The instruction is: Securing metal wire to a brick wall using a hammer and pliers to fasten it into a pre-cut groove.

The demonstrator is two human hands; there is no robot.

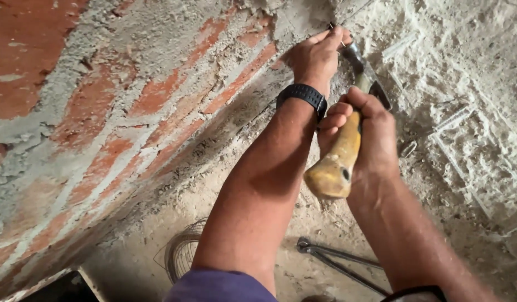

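The left hand (316, 54) is up against the brick wall (102, 123), fingers pinched together on a small nail (338, 34) where brick meets rough plaster. A black watch (303, 96) sits on that wrist. The right hand (363, 131) is wrapped tight around the worn yellow handle of a hammer (342, 151), whose dark head points up toward the nail. Down on the dusty floor (303, 223) lie long-handled pincers (336, 262) and a coil of wire (183, 251).
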